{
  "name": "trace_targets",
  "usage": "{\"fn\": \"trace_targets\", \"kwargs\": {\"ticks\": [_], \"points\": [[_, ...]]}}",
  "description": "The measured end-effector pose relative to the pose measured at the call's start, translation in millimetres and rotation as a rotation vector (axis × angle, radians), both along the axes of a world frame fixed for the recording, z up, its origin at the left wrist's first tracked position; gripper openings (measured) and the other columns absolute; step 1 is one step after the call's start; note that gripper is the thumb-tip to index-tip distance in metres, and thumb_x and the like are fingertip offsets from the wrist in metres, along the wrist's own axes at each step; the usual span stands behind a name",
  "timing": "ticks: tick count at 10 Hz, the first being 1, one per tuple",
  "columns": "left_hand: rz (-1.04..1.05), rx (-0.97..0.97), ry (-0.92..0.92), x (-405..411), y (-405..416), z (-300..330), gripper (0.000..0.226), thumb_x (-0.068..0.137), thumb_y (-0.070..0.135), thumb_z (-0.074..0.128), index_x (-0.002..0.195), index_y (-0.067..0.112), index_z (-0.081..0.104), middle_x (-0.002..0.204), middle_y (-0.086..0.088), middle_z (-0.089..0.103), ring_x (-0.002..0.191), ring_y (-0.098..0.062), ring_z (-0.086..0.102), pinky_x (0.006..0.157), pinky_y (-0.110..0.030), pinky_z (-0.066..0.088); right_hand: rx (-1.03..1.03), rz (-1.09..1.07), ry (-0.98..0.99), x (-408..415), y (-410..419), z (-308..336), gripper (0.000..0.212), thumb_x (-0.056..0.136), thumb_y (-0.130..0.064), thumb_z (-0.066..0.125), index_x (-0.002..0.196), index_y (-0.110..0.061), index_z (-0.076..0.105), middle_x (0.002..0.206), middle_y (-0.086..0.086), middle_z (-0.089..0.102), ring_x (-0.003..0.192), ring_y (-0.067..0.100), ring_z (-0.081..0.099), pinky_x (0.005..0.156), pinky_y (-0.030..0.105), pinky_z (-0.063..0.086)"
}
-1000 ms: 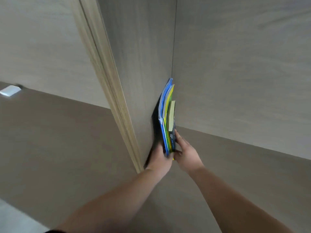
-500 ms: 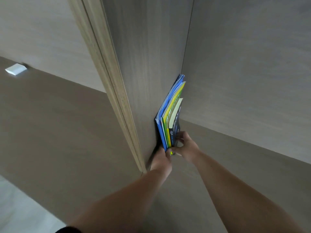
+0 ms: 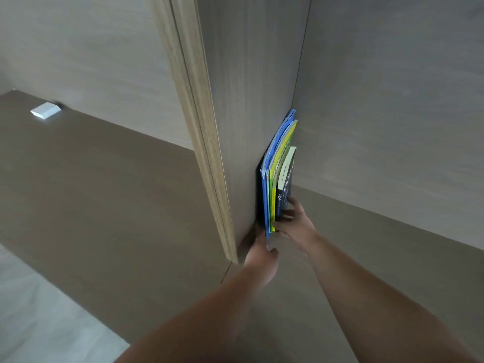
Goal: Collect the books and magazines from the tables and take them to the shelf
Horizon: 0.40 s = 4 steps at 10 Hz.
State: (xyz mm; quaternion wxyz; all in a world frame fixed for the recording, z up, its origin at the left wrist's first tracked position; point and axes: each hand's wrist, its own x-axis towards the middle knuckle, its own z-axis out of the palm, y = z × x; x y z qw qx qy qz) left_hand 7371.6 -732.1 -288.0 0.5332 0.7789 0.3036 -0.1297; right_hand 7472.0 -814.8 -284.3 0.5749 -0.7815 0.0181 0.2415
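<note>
Already shelved: books (image 3: pixel 279 176) upright against divider (image 3: pixel 235 127); right hand (image 3: pixel 296 222) grip steadies them, left hand (image 3: pixel 260 254) loose; release pending.

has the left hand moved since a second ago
Yes. The left hand has drawn back from the books toward the front end of the upright divider, its fingers now off them.
</note>
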Motion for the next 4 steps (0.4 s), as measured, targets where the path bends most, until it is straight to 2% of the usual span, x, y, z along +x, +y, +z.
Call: {"fn": "trace_targets", "kwargs": {"ticks": [1,2,3,4], "points": [[-0.044,-0.032,0.013,-13.6,8.5,-3.3,0.061,0.096,0.006,0.044,0.153,0.019,0.027,0.116,-0.003,0.055,0.099,-0.019,0.059,0.082,-0.021,0.044,-0.04,0.001,-0.054,-7.5,2.0,2.3,0.095,0.076,-0.007,0.078,0.151,-0.027,0.024,0.126,0.002,0.058,0.106,0.018,0.06,0.096,0.042,0.054],[-0.083,-0.062,0.057,-26.0,19.8,-2.7,0.061,0.098,0.006,0.041,0.155,0.014,0.021,0.158,-0.008,0.034,0.143,-0.022,0.037,0.103,-0.02,0.032,-0.124,0.002,-0.092,-13.7,1.8,0.8,0.106,0.068,-0.023,0.083,0.152,-0.035,0.019,0.143,0.003,0.045,0.127,0.023,0.051,0.104,0.047,0.048],[-0.066,-0.054,0.039,-40.8,27.1,4.0,0.06,0.097,0.005,0.042,0.154,0.015,0.025,0.159,-0.007,0.034,0.143,-0.021,0.04,0.109,-0.027,0.038,-0.165,0.006,-0.122,-24.6,1.6,7.7,0.103,0.071,-0.021,0.08,0.153,-0.031,0.019,0.148,0.005,0.04,0.136,0.026,0.041,0.108,0.048,0.042],[-0.067,-0.043,0.027,-59.5,26.1,8.7,0.056,0.096,0.005,0.044,0.15,0.015,0.033,0.15,-0.008,0.047,0.129,-0.026,0.054,0.095,-0.03,0.048,-0.191,-0.026,-0.157,-36.0,-0.4,10.4,0.095,0.075,-0.016,0.076,0.153,-0.027,0.022,0.148,0.005,0.042,0.136,0.027,0.04,0.109,0.045,0.041]]}}
